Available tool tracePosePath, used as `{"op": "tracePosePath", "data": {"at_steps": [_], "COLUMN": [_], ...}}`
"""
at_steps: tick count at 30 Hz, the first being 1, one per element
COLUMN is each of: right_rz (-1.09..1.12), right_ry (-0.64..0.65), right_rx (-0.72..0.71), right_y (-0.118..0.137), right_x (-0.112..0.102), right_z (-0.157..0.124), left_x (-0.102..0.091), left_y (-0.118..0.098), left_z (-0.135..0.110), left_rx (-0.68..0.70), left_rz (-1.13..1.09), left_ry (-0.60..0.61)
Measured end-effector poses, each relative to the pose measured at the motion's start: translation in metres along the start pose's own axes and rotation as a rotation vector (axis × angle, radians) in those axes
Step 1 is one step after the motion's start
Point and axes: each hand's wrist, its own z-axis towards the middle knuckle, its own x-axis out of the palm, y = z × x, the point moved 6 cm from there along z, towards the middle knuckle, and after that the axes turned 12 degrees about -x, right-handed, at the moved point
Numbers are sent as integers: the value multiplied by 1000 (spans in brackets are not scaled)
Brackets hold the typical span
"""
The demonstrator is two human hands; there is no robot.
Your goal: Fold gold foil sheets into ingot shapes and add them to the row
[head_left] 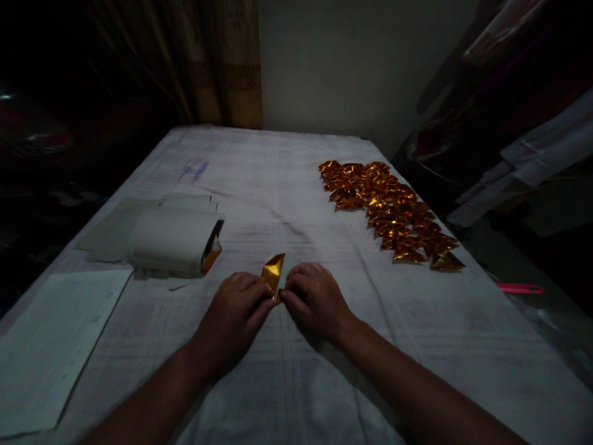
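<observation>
A partly folded piece of gold foil paper (273, 269) stands between my hands, near the middle of the cloth-covered table. My left hand (241, 304) pinches its left lower edge, fingers curled. On the other side my right hand (315, 296) has its thumb and fingertips closed at the foil's lower corner, where a pale inner side shows. The exact finger contact is partly hidden behind the knuckles. To the left lies a stack of pale paper sheets (169, 238) with a bit of gold foil (212, 254) showing at its right end.
Several folded gold foil pieces (393, 216) sit in overlapping rows at the right. A white sheet (55, 340) lies at the front left. Past the right edge is a pink handle (521, 288). A curtain (222, 68) hangs behind the tablecloth (259, 179).
</observation>
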Motion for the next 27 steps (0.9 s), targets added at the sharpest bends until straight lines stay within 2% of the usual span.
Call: {"op": "tracePosePath", "data": {"at_steps": [17, 23, 27], "right_rz": [-39, -79, -48], "right_ry": [-37, -55, -69], "right_rx": [11, 63, 62], "right_y": [3, 2, -2], "right_x": [1, 0, -3], "right_z": [-2, -2, -3], "left_x": [6, 8, 9], "left_y": [1, 2, 3], "left_z": [0, -1, -1], "left_rx": [-57, -76, -80], "left_rz": [31, 33, 36], "left_ry": [-11, -33, -10]}}
